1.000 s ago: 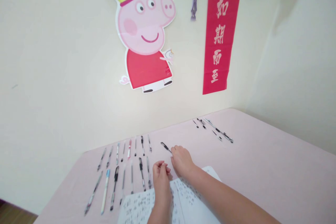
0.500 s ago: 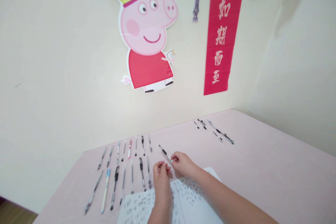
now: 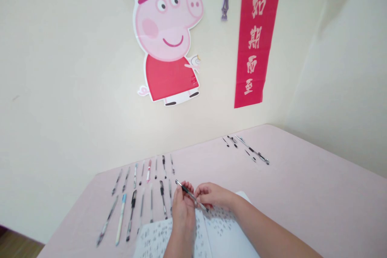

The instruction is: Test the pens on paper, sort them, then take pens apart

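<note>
Both of my hands hold one black pen above an open notebook covered in handwriting. My left hand pinches the pen near its upper end. My right hand grips it near the lower end. The pen slants from upper left to lower right. Two rows of several pens lie side by side on the pink table, just left of my hands.
A second small group of pens and caps lies at the far right of the table near the wall. On the wall hang a cartoon pig cutout and a red banner with characters.
My right hand lifted the black pen off the table and drew it back toward me. My left hand rose and took hold of its other end.
</note>
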The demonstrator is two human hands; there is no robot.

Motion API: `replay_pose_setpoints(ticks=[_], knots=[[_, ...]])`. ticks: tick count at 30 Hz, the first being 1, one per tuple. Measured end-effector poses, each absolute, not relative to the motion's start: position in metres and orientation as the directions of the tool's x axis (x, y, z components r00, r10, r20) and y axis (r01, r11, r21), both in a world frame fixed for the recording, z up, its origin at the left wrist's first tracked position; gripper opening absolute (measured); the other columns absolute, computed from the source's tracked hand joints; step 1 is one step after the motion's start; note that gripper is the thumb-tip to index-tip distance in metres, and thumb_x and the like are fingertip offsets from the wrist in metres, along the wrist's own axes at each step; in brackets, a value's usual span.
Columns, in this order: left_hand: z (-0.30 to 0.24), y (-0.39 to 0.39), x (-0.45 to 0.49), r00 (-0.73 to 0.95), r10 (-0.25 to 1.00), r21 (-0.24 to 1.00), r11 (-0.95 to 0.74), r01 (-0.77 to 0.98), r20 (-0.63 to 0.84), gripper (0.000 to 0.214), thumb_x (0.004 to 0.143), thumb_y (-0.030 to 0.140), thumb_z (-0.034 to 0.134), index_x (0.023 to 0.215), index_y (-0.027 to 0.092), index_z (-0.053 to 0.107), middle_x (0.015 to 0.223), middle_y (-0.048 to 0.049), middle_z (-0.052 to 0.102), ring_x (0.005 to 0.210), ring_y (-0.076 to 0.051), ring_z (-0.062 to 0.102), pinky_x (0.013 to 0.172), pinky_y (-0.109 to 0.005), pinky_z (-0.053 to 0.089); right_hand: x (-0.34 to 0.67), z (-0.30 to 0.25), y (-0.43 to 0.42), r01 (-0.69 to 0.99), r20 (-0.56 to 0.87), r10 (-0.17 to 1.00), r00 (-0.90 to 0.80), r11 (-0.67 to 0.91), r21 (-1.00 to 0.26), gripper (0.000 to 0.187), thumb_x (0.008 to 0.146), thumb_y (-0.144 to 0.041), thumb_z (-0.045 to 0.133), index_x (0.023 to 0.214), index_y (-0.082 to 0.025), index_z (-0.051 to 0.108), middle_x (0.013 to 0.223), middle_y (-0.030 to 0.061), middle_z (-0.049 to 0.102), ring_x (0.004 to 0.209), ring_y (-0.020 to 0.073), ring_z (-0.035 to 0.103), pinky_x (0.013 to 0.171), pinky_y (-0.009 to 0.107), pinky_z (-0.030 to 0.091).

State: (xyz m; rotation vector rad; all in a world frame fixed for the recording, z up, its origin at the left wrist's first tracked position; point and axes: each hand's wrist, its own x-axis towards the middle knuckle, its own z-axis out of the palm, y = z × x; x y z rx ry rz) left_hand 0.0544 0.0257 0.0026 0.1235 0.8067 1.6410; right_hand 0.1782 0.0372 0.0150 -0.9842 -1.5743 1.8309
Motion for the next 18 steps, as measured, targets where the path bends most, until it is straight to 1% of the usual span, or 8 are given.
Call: replay_pose_setpoints(ticks=[2,4,7,9,10,15,18], knots=[[0.003,0.026,0.054,-0.225,0.904,0.536,0.005,-0.844,-0.364,0.024,0.088,0.012,0.039,0.073,0.012,0.057,0.065,-0.0018,0.056,0.057,-0.007,0.055,0.055,-0.016,0.047,0.179,0.012,0.038,0.064,-0.17,0.775,-0.609,-0.166,-0.984,0.011,0.067,-0.023,0.057,0.074,-0.015,0.055,0.051,-0.0064,0.049,0.04,0.0047,0.039,0.04,0.017,0.028],[0.004,0.026,0.053,-0.175,0.899,0.493,0.051,-0.869,-0.401,0.024,0.088,0.012,0.039,0.071,0.012,0.056,0.061,0.0002,0.052,0.05,-0.005,0.05,0.048,-0.014,0.044,0.178,0.009,0.039,0.065,-0.16,0.796,-0.583,-0.15,-0.987,0.015,0.07,-0.029,0.059,0.07,-0.015,0.055,0.051,-0.0057,0.049,0.04,0.0043,0.038,0.039,0.017,0.027],[0.005,0.026,0.051,-0.039,0.9,0.41,0.158,-0.898,-0.433,0.023,0.089,0.017,0.039,0.072,0.013,0.053,0.059,0.0037,0.046,0.036,0.0,0.034,0.033,-0.01,0.03,0.176,0.004,0.04,0.051,-0.146,0.866,-0.479,-0.139,-0.989,0.02,0.071,-0.033,0.058,0.066,-0.015,0.054,0.053,-0.0035,0.052,0.039,0.0041,0.037,0.039,0.018,0.026],[0.004,0.025,0.05,0.047,0.9,0.371,0.226,-0.901,-0.434,0.022,0.09,0.02,0.04,0.073,0.013,0.052,0.059,0.0049,0.044,0.033,0.001,0.026,0.028,-0.01,0.023,0.174,0.002,0.041,0.032,-0.135,0.9,-0.415,-0.133,-0.991,0.019,0.071,-0.033,0.057,0.065,-0.015,0.053,0.053,-0.0031,0.052,0.039,0.0046,0.038,0.04,0.019,0.027],[0.003,0.025,0.05,0.075,0.898,0.362,0.25,-0.898,-0.434,0.022,0.09,0.02,0.04,0.073,0.014,0.051,0.059,0.005,0.043,0.033,0.001,0.025,0.028,-0.01,0.021,0.174,0.001,0.042,0.023,-0.129,0.909,-0.397,-0.13,-0.991,0.019,0.07,-0.033,0.057,0.065,-0.015,0.053,0.053,-0.0033,0.052,0.039,0.0049,0.038,0.04,0.019,0.028],[0.002,0.024,0.053,0.15,0.886,0.402,0.343,-0.849,-0.439,0.018,0.088,0.019,0.044,0.072,0.014,0.049,0.059,0.0048,0.041,0.034,0.001,0.024,0.027,-0.009,0.02,0.172,-0.006,0.045,-0.01,-0.114,0.925,-0.362,-0.127,-0.992,0.024,0.069,-0.039,0.058,0.066,-0.016,0.051,0.05,-0.0053,0.049,0.037,0.0051,0.039,0.038,0.019,0.027],[0.004,0.022,0.054,0.187,0.883,0.422,0.38,-0.823,-0.43,0.014,0.086,0.021,0.048,0.074,0.014,0.049,0.057,0.0057,0.039,0.034,0.001,0.023,0.026,-0.009,0.019,0.171,-0.009,0.046,-0.047,-0.12,0.939,-0.322,-0.143,-0.989,0.028,0.069,-0.043,0.058,0.07,-0.016,0.051,0.054,-0.0047,0.053,0.035,0.0041,0.037,0.036,0.019,0.024]])
